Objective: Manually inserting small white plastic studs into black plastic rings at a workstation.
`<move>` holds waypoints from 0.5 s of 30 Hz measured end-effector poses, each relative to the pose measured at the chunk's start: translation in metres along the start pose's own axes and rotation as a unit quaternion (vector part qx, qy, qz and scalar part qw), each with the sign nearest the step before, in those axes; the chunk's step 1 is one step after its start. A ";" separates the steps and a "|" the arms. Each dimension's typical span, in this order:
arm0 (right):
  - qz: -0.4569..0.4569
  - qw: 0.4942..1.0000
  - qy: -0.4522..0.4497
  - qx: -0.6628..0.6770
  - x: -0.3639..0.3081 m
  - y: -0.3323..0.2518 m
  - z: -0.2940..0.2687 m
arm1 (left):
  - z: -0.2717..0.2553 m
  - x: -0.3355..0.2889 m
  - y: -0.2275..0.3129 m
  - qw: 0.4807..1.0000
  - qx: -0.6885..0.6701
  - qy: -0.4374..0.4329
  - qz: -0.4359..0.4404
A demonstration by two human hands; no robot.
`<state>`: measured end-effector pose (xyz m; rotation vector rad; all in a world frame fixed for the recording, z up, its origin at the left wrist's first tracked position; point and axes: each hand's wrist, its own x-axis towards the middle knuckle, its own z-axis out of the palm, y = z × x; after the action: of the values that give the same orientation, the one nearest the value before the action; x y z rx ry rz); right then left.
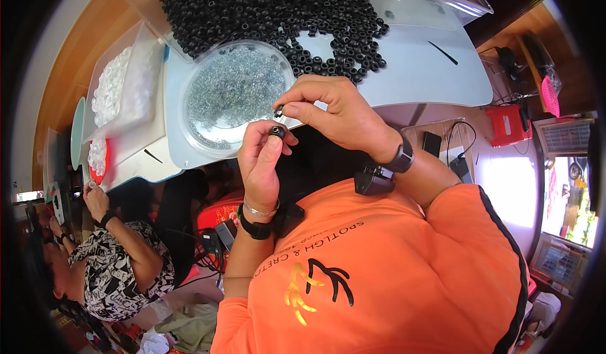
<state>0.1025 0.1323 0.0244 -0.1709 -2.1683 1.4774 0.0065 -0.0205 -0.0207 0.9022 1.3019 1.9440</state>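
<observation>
My left hand [260, 168] is closed on a small round black part [276, 131] with a hole in its top, held upright between thumb and fingers. Just above it, my right hand [338, 111] pinches a tiny dark piece [278, 111] with a light glint, too small to name. A slight gap shows between the two pieces. Beyond my hands lies a big heap of similar round black parts [246, 13]. A round clear tray [184, 123] beside my left hand holds many tiny clear, glassy pieces [237, 86].
A thin black strip [443, 52] lies on the white table [416, 79] at the right, another [153, 156] at the left. A clear bin [148, 70] of white pieces stands at the left, where a co-worker [126, 259] sits. A red stool [508, 125] is at the right.
</observation>
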 end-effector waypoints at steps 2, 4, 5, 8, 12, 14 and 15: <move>-0.038 0.999 -0.010 -0.023 0.002 -0.001 -0.003 | -0.002 -0.001 0.000 1.000 0.029 -0.004 0.000; -0.075 0.996 -0.020 -0.046 0.004 -0.003 -0.006 | -0.001 -0.002 0.000 0.999 0.043 0.001 -0.006; -0.102 0.990 -0.043 -0.091 0.005 -0.005 -0.008 | -0.001 -0.003 0.000 0.998 0.058 0.005 -0.011; -0.143 0.975 -0.070 -0.156 0.007 -0.005 -0.010 | -0.002 -0.003 0.001 0.998 0.067 0.000 -0.008; -0.179 0.959 -0.083 -0.204 0.008 -0.006 -0.011 | -0.003 -0.004 -0.002 0.999 0.049 -0.003 -0.004; -0.176 0.959 -0.084 -0.205 0.007 -0.004 -0.010 | -0.002 -0.004 -0.001 0.998 0.057 -0.001 -0.013; -0.174 0.959 -0.087 -0.207 0.007 -0.003 -0.009 | -0.002 -0.004 -0.002 0.998 0.057 -0.002 -0.014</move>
<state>0.1016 0.1408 0.0322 0.1979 -2.4717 0.8629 0.0070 -0.0242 -0.0241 0.9372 1.4285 1.8597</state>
